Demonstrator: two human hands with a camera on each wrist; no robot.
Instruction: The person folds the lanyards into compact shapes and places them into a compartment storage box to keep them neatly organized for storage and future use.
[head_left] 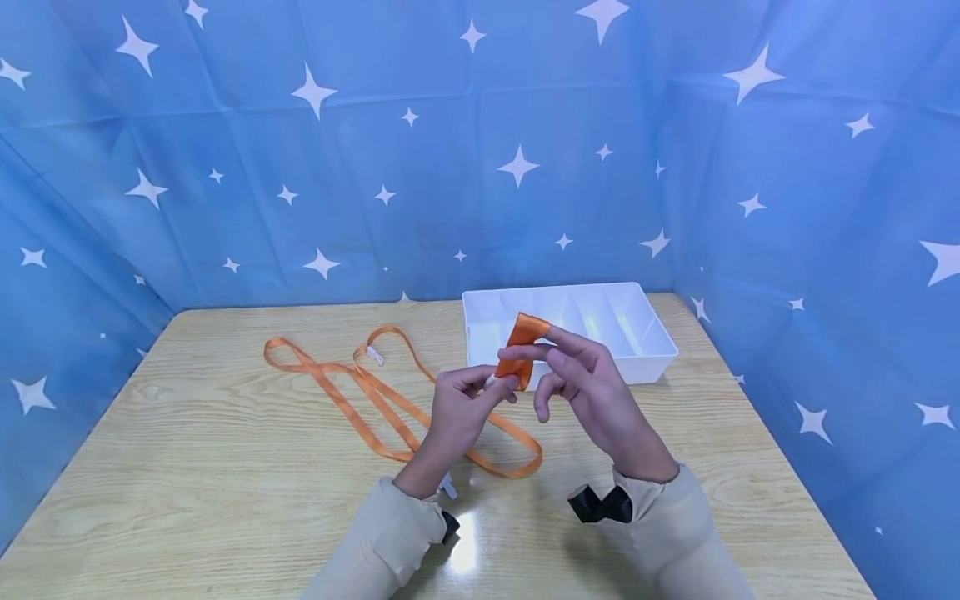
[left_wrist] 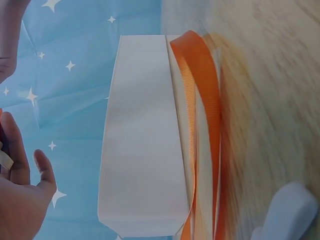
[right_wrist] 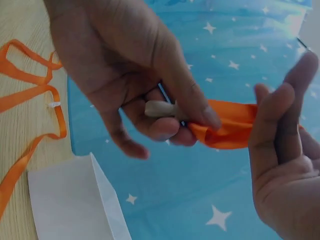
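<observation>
An orange lanyard ribbon (right_wrist: 231,125) with a white plastic clip (right_wrist: 161,109) is held up in front of the tray. My left hand (head_left: 465,408) pinches the ribbon beside the clip between thumb and fingers. To its right, my right hand (head_left: 596,392) has the ribbon over its extended index finger, with the middle finger crossing in front. The right thumb stands apart from the ribbon. Beneath and left of the hands, a long stretch of orange ribbon (head_left: 341,400) lies in loose loops on the table, with a white clip piece (head_left: 375,356) on it.
A white tray with divided compartments (head_left: 651,368) stands at the back right of the wooden table (head_left: 187,450), behind my hands. Another pale plastic piece (head_left: 448,486) shows beside the left wrist. Blue star-printed cloth (head_left: 420,150) hangs behind and at the sides.
</observation>
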